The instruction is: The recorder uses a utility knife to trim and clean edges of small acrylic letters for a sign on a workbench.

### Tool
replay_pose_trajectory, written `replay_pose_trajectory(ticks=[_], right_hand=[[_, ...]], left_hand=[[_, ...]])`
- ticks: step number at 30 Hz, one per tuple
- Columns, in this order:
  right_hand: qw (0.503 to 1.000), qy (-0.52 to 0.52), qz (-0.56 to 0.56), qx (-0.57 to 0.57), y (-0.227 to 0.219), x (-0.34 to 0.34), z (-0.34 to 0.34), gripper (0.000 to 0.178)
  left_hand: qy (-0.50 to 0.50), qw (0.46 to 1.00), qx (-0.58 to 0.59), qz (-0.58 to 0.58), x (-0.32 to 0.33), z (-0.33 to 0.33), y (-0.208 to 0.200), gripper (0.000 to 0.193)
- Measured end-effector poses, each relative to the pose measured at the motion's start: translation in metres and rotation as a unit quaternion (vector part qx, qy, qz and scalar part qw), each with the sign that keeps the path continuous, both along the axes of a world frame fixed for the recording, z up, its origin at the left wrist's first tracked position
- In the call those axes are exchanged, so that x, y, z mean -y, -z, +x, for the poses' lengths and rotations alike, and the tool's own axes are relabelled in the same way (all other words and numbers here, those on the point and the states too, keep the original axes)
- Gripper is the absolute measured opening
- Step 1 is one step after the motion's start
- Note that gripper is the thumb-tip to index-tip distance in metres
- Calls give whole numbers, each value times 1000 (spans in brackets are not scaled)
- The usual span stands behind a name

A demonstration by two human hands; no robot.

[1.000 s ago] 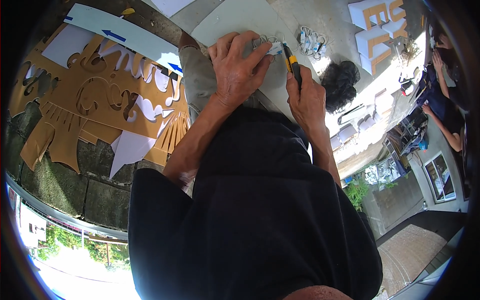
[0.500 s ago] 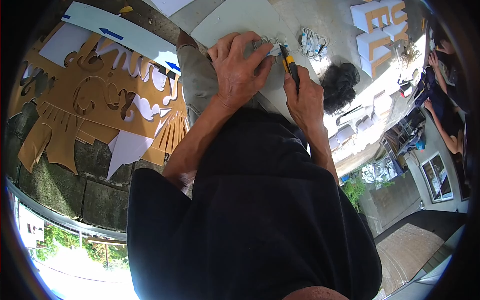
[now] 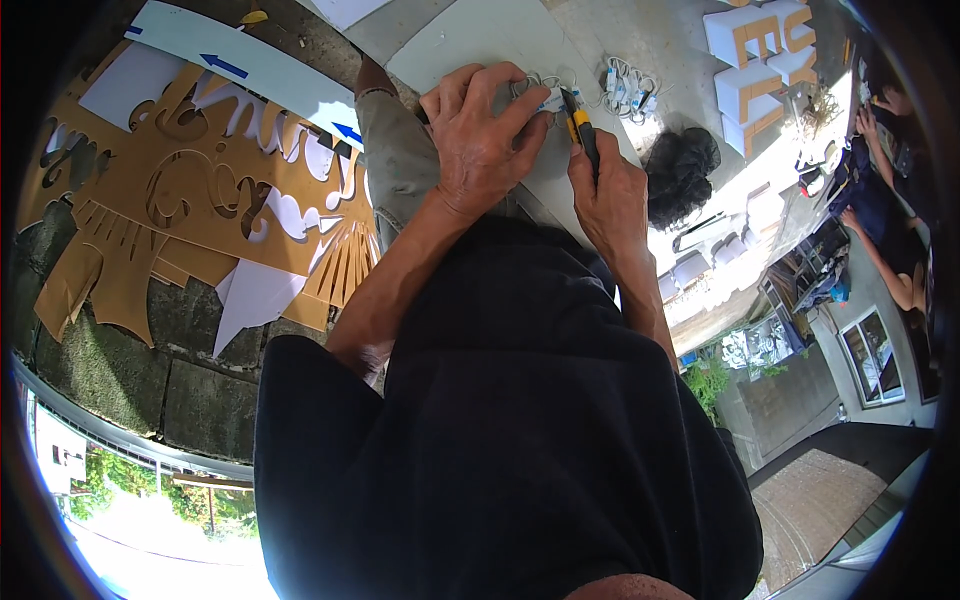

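Note:
My right hand (image 3: 612,195) is closed around a black and yellow utility knife (image 3: 581,128), its tip pointing away from me. The tip end touches or nearly touches a small white and blue module with thin white wires (image 3: 551,100). From the left, my left hand (image 3: 482,140) pinches that module between thumb and forefinger, its other fingers bent over the pale grey board (image 3: 470,38). The exact contact of the blade is too small to make out. A bundle of similar wired modules (image 3: 627,90) lies just right of the knife.
A black crumpled bundle (image 3: 682,172) lies right of my right hand. Beyond it stand white block letters with tan faces (image 3: 750,95). Cut-out brown sheets (image 3: 180,210) and a pale strip with blue arrows (image 3: 270,75) lie at left. Another person's arms (image 3: 880,250) show at far right.

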State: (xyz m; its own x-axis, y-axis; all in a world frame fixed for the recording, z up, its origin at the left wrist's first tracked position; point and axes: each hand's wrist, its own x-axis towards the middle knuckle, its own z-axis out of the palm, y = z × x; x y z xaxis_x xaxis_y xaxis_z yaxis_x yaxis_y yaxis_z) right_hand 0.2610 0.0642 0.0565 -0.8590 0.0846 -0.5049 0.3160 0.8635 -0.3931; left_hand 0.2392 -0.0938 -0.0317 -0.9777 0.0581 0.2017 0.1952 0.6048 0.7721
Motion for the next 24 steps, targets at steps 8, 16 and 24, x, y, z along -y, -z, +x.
replay_pose_trajectory(ticks=[8, 16, 24], right_hand=[[999, -18, 31, 28, -5, 4, -6, 22], [994, -51, 90, 31, -9, 16, -9, 21], [994, -35, 90, 49, -16, 15, 1, 20]], left_hand=[[2, 1000, 5, 0, 0, 0, -1, 37], [-12, 1000, 10, 0, -2, 0, -5, 35], [-20, 1000, 0, 6, -4, 2, -2, 35]])
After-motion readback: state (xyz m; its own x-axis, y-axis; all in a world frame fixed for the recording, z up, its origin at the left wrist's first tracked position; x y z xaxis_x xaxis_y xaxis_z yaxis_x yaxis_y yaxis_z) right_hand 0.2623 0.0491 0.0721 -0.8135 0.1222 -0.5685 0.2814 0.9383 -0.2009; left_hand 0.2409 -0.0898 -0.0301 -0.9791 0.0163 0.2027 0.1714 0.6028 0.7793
